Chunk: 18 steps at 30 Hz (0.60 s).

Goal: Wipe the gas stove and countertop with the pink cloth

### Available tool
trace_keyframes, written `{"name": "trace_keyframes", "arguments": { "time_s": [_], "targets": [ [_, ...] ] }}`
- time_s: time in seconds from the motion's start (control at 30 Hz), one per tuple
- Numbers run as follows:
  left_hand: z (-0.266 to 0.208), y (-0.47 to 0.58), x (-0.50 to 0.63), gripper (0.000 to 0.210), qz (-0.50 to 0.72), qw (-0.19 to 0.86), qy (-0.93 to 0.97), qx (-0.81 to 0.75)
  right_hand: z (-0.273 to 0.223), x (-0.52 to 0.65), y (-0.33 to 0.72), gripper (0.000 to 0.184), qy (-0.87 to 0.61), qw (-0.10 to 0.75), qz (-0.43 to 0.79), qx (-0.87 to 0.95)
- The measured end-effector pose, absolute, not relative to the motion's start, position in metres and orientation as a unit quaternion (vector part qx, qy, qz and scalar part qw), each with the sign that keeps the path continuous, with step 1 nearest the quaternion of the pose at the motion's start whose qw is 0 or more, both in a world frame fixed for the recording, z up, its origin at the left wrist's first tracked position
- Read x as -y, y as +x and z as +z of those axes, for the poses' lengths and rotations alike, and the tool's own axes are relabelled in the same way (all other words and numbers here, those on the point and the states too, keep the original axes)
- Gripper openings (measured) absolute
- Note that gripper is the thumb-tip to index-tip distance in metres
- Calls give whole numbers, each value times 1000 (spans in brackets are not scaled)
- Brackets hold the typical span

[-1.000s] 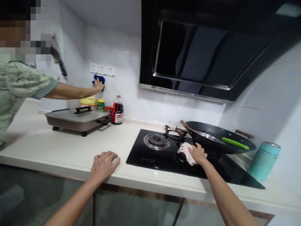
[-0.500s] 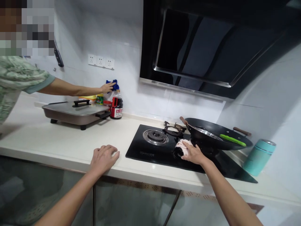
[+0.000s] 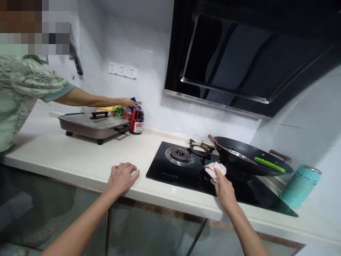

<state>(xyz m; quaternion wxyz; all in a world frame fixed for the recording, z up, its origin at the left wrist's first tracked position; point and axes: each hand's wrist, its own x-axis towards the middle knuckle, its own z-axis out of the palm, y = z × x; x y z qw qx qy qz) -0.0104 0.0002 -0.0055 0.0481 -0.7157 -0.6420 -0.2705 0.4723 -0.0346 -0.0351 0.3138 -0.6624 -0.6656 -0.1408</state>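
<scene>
My right hand [image 3: 224,186] grips a pale pink cloth [image 3: 215,170] over the black gas stove [image 3: 165,174], beside a control knob [image 3: 204,174]. On the white countertop's front edge rests my left hand [image 3: 124,177], its fingers loosely bent and nothing in it. The left burner [image 3: 179,155] has no pot support on it; a loose black pot support [image 3: 200,149] lies behind it. A black wok [image 3: 255,165] stands on the right side of the stove, with a bright green-handled utensil [image 3: 269,164] in it.
A teal flask [image 3: 301,186] stands at the right. To the left are a lidded electric pan [image 3: 87,129] and a soy sauce bottle [image 3: 137,119]. Another person's hand [image 3: 129,102] holds a blue cloth [image 3: 133,105] at the wall. The range hood [image 3: 226,53] hangs above.
My right hand has turned, and the pink cloth now shows more above its fingers. The other person's blue cloth has moved lower, behind the bottle. The view has shifted slightly; my left hand stays on the counter.
</scene>
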Motion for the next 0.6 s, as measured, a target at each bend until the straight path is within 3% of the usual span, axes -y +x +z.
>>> {"name": "trace_keyframes", "arguments": {
  "time_s": [0.43,0.6],
  "targets": [
    [-8,-12,0,35,-283,52,-720,632,-20,93,488,61,-686,318,-102,646],
    [-5,-10,3,35,-273,50,-720,637,-28,69,480,80,-745,339,-52,572]
  ]
}}
